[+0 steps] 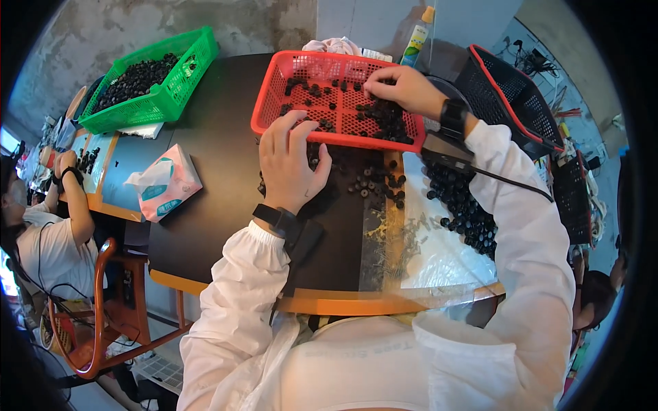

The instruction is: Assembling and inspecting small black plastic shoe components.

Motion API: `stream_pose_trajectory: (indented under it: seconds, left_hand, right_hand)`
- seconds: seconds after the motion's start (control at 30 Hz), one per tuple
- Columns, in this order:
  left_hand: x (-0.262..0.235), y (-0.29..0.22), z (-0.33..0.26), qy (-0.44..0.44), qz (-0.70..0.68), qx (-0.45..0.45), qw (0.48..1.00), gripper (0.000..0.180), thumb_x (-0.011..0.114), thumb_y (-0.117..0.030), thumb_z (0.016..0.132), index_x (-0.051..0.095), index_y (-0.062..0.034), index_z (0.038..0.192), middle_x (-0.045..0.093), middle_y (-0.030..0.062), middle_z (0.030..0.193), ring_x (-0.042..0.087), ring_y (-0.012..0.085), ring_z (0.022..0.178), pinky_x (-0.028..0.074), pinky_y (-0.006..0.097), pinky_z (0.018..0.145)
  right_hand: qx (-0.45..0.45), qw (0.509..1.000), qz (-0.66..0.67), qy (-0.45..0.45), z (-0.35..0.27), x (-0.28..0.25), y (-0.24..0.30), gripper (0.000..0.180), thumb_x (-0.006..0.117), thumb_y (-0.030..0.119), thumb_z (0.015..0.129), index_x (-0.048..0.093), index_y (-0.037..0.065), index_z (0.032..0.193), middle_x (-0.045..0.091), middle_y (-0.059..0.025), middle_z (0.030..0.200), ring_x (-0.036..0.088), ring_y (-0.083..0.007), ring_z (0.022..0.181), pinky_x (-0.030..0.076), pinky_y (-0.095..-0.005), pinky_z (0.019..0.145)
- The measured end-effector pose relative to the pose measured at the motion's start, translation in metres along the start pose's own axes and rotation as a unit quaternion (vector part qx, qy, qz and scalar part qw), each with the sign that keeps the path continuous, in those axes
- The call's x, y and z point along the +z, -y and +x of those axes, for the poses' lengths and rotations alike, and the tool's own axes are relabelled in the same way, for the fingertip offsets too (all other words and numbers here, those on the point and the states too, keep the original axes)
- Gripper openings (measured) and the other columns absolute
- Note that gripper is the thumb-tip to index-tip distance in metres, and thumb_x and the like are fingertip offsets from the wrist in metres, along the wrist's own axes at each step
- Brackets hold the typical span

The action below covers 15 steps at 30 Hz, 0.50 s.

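A red mesh basket (pixel 266 92) lies on the dark tabletop in front of me, with small black pieces (pixel 389 122) scattered inside, thickest at its right end. Over the basket's right half, my right hand (pixel 406 89) has thumb and forefinger drawn together; whatever sits between the fingertips is too small to make out. My left hand (pixel 291 161) is at the basket's near edge, fingers curved and spread, with nothing visible in it. Loose black ring-like pieces (pixel 370 183) lie just below the basket. To their right, many round black pieces (pixel 469 216) are heaped beside a white sheet (pixel 428 257).
A green basket (pixel 168 103) of black pieces stands far left, with a pink tissue box (pixel 171 185) nearer. Black crates (pixel 510 103) and a yellow-capped bottle (pixel 417 40) are at the back right. Another person (pixel 58 226) works at the left. A cable crosses my right sleeve.
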State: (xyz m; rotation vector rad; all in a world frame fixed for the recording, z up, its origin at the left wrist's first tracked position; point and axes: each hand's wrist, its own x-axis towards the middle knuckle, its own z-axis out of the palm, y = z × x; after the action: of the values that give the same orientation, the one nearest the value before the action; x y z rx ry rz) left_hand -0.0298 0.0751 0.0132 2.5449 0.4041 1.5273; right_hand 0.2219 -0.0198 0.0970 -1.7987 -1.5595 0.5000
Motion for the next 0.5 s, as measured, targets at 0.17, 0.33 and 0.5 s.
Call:
stream_pose_trajectory:
  seconds: [0.17,0.33,0.5]
  left_hand:
    - [-0.004,0.006,-0.007,-0.094,-0.025,0.055,0.994,0.038,0.072,-0.003,0.072,0.055,-0.0072,0.106,0.056,0.0124,0.115,0.054,0.0311,0.105,0.043,0.042,0.093]
    - [-0.005,0.002,-0.006,-0.131,-0.06,0.069,0.987,0.033,0.069,0.002,0.073,0.054,-0.0065,0.101,0.054,0.013,0.107,0.054,0.0304,0.099,0.045,0.04,0.087]
    - [-0.003,0.005,-0.007,-0.129,-0.059,0.058,0.988,0.03,0.068,0.003,0.074,0.055,-0.0067,0.099,0.054,0.0125,0.107,0.054,0.0298,0.098,0.045,0.039,0.086]
  right_hand:
    - [-0.145,0.976,-0.161,-0.037,-0.048,0.02,0.051,0.022,0.07,0.025,0.084,0.07,0.004,0.09,0.066,-0.0109,0.081,0.065,-0.024,0.077,0.051,-0.0338,0.07]
    - [-0.096,0.977,-0.189,-0.028,-0.102,0.072,0.044,0.02,0.071,0.028,0.083,0.068,0.009,0.088,0.061,-0.007,0.081,0.063,-0.0288,0.076,0.051,-0.0387,0.067]
    - [-0.074,0.961,-0.265,-0.016,-0.111,0.103,0.024,0.018,0.073,0.026,0.082,0.066,0.011,0.09,0.059,-0.0038,0.085,0.064,-0.0261,0.077,0.051,-0.0363,0.066]
